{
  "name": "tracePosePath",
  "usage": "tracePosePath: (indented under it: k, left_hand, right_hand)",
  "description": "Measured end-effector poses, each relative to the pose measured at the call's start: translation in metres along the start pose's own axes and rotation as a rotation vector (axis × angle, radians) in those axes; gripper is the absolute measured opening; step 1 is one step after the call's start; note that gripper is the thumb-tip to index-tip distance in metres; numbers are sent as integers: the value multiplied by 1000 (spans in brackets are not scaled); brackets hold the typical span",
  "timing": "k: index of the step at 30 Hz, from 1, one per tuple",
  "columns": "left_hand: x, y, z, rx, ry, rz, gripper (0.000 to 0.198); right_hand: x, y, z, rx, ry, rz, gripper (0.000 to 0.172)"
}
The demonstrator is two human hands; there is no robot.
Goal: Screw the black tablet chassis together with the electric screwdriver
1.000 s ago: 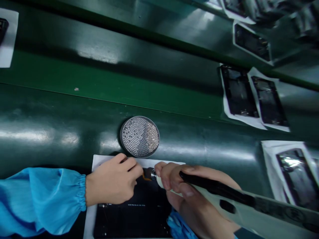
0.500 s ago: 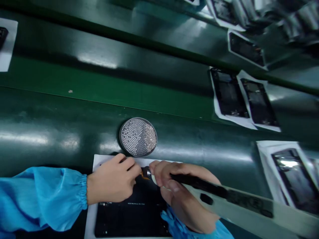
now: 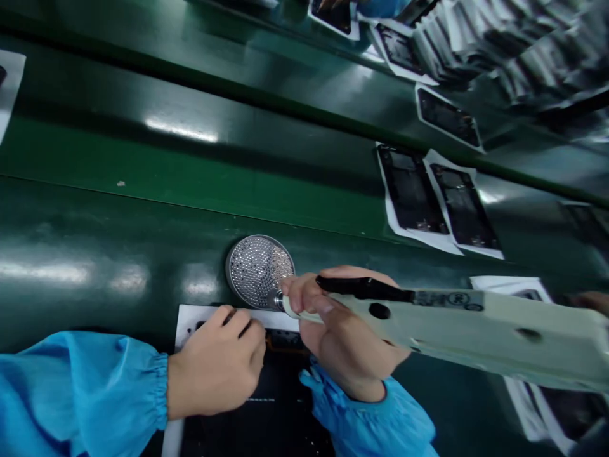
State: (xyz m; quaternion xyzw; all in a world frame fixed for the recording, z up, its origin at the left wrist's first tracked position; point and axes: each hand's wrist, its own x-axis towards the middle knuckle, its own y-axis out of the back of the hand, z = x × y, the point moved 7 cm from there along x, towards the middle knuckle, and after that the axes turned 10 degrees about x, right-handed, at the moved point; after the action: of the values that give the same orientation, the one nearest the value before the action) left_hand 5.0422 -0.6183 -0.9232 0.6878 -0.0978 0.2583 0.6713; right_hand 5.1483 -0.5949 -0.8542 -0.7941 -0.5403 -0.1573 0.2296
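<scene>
My right hand (image 3: 342, 317) is wrapped around a pale green electric screwdriver (image 3: 457, 327) with a black lever along its upper side. The screwdriver's metal nose reaches the near right rim of a round perforated screw tray (image 3: 259, 270), whose right part holds small screws. My left hand (image 3: 219, 362) lies on the upper left of a black tablet-like panel (image 3: 257, 425), its fingers curled and the fingertips hidden. Under that panel is a white sheet (image 3: 185, 324). My right hand and sleeve cover part of the panel's right side.
Two black panels on white sheets (image 3: 413, 190) lie at the right, beyond the tray. Another panel (image 3: 450, 117) is farther back, near a dense row of white-edged pieces (image 3: 514, 44). More sheets (image 3: 514, 285) lie at right, partly behind the screwdriver. At far left is a white sheet (image 3: 12, 82).
My right hand has moved the screwdriver up from the panel beside my left hand to the screw tray. My left hand stays on the panel. The view has shifted slightly.
</scene>
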Motion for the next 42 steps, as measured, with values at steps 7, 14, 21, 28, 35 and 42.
tracePosePath:
  k: [7, 14, 21, 28, 35, 42]
  left_hand:
    - [-5, -6, 7, 47, -13, -18, 36]
    - [-6, -3, 9, 58, -29, -27, 40]
    - [-7, -1, 5, 26, -7, 34, 36]
    - [-6, 0, 0, -9, -16, 75, 19]
    - [-4, 0, -3, -45, -12, 75, 21]
    - [-5, 0, -2, -42, -19, 93, 18]
  right_hand:
    - [-2, 2, 8, 4, 1, 2, 21]
    - [0, 0, 8, 20, -17, -10, 22]
    - [-4, 3, -2, 29, -31, -5, 23]
    - [-35, 9, -27, -42, -132, -53, 24]
    - [-42, 3, -15, -66, -145, -87, 28]
    - [-42, 3, -11, -86, -130, -88, 26]
